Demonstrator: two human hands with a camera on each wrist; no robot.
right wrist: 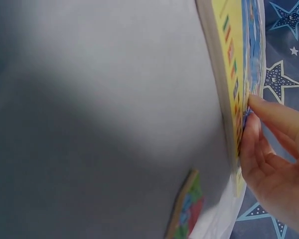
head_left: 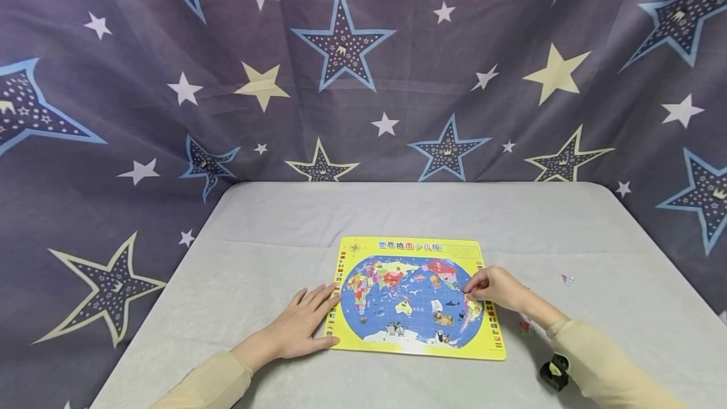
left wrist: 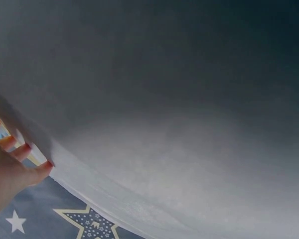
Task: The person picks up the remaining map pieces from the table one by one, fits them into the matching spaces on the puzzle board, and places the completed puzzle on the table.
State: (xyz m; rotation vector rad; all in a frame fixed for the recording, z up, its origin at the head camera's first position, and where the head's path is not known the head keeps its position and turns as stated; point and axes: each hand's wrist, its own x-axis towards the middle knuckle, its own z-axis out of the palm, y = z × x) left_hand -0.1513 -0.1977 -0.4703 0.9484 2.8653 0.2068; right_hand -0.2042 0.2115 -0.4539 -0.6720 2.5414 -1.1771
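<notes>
A yellow-bordered world map puzzle board lies flat on the table. My left hand rests at its left edge with the fingers spread; in the left wrist view the left hand shows only in the corner. Over the right side of the map is my right hand, with thumb and forefinger brought together at the map's surface. The right wrist view shows the right hand pinching a small blue puzzle piece by the board's edge. Most of that piece is hidden by the fingertips.
Right of the board lies a red and green puzzle piece, partly near the right forearm. Another small piece sits farther right. A black device is beside the right sleeve. A star-patterned curtain hangs behind the grey-covered table.
</notes>
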